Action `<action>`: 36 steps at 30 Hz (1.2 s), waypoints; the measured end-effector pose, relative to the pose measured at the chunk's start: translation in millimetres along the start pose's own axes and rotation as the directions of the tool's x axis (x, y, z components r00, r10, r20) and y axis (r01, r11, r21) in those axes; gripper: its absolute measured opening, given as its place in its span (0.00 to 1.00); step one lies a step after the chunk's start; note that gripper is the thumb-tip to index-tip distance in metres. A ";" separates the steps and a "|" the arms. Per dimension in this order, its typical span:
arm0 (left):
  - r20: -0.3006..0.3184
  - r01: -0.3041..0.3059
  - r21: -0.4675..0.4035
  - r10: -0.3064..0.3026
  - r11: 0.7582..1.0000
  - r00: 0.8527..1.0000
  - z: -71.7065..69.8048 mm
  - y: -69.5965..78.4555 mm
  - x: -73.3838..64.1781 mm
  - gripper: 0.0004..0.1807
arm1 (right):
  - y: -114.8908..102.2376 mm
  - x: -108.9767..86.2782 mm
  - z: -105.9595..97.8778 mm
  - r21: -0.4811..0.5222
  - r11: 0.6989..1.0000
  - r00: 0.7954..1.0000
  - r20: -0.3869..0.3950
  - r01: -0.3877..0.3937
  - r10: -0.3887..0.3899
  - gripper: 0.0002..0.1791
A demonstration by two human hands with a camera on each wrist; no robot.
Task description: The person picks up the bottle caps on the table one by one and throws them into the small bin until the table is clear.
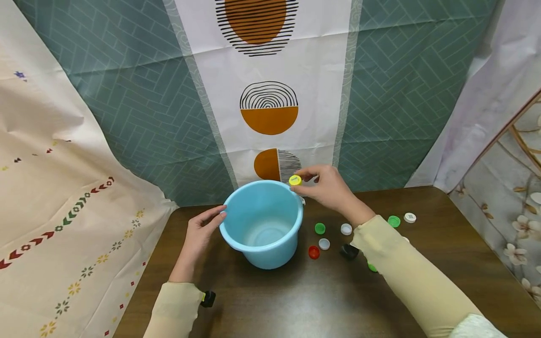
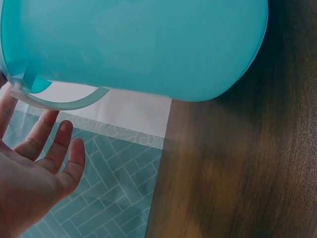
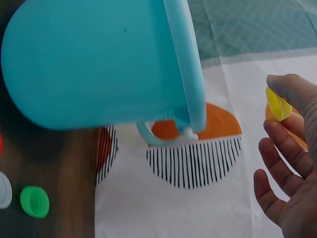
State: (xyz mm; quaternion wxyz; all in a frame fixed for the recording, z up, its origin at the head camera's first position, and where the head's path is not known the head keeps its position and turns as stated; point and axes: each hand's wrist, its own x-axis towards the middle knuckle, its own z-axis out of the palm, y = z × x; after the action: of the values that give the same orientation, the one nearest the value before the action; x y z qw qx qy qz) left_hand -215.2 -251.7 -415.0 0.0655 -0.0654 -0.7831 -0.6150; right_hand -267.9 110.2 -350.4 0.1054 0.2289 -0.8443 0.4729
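Note:
A light blue plastic bucket (image 1: 270, 253) stands upright on the brown table, its pale inner bottom visible from above. At its left rim is my left hand (image 1: 202, 230), thumb and forefinger pinching the edge; in the left wrist view the other fingers spread loosely beside the bucket's handle (image 2: 64, 105). My right hand (image 1: 323, 188) is raised by the far right rim. Between its thumb and forefinger it pinches a yellow bottle cap (image 1: 295, 180), printed top showing. The right wrist view has the cap (image 3: 279, 104) apart from the rim, remaining fingers loosely bent.
Right of the bucket lie a green cap (image 1: 320, 228), a red cap (image 1: 313, 252) and white caps (image 1: 346, 229). Farther right are another green cap (image 1: 394, 221) and a white one (image 1: 410, 217). My right sleeve partly covers others. Patterned cloth (image 1: 270, 65) hangs behind the table (image 1: 270, 305).

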 end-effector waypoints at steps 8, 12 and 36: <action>-0.022 -0.014 0.012 0.015 1.000 1.000 -0.7 -19.9 6.0 0.21 | -11.1 4.6 21.1 0.019 1.000 0.999 0.043 0.024 -0.025 0.17; -0.019 -0.022 0.013 0.023 1.000 1.000 -0.9 -20.1 4.9 0.21 | -13.4 6.1 31.4 0.041 0.998 0.998 0.054 0.036 -0.039 0.17; 0.005 -0.008 -0.002 0.008 1.000 1.000 3.8 14.2 -4.8 0.21 | -21.5 9.1 71.9 0.028 0.999 0.992 0.125 0.018 -0.021 0.17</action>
State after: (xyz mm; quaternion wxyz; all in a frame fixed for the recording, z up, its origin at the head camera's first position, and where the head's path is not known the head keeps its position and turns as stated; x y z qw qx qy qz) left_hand -207.9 -244.8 -403.2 0.0657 -0.0700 -0.7823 -0.6155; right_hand -262.6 37.1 -368.8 0.0539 0.2677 -0.8406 0.4678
